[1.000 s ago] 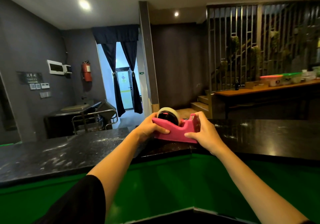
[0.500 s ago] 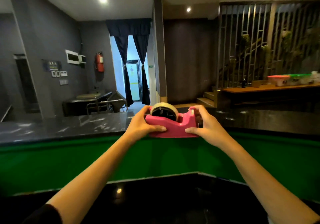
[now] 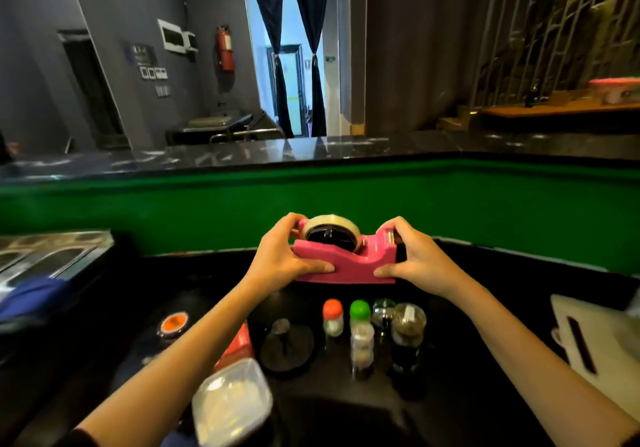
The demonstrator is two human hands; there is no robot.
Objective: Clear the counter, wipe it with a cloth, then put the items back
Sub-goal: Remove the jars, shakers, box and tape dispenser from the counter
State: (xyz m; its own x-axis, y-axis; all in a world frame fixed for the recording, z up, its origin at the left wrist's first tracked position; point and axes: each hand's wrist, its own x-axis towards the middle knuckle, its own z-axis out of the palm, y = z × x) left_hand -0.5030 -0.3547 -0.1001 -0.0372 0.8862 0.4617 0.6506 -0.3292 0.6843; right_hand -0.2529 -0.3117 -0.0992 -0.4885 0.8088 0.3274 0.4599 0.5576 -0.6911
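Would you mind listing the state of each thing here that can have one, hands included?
Pink tape dispenser: held in the air over the lower counter, roll loaded.
Left hand: shut on the dispenser's roll end.
Right hand: shut on its cutter end.
Red-capped jar: upright, capped.
Green-capped jar: upright, capped.
Clear tub: lid on.
Upper counter: nothing visible on this stretch.
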